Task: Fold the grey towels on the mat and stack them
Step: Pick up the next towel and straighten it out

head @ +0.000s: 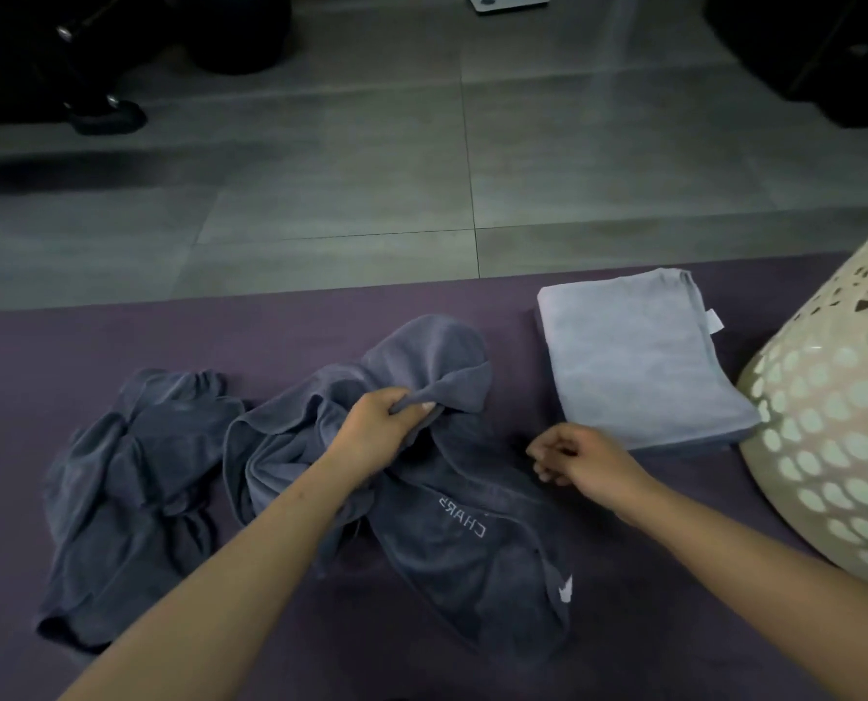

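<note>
Towels, grey, are spread across a purple mat (320, 321) that fills the lower half of the frame; tiled floor (371, 184) is seen above it. A pale perforated basket (826, 447) is tipped at the right edge, presumably the source of the laundry.

Middle towel (462, 538), dark grey and lettered "CHAR…", is bunched at lower centre, unfolded; it is judged to be the piece in hand. Crumpled towel (128, 498) is left at the lower left, untouched, well apart from the stack site. Folded towel (639, 356), lighter grey, is laid flat at centre right just beside the basket, with a darker folded edge showing beneath it, so a stack appears begun there.

Left hand (376, 427) is closed round a gathered fold of the middle towel, thumb and fingers pinching cloth, probably to find an edge or corner for shaking it out. Right hand (573, 457) is held above the mat between the middle towel and the folded towel, fingers loosely curled, nothing held; a second corner is judged its likely aim.
</note>
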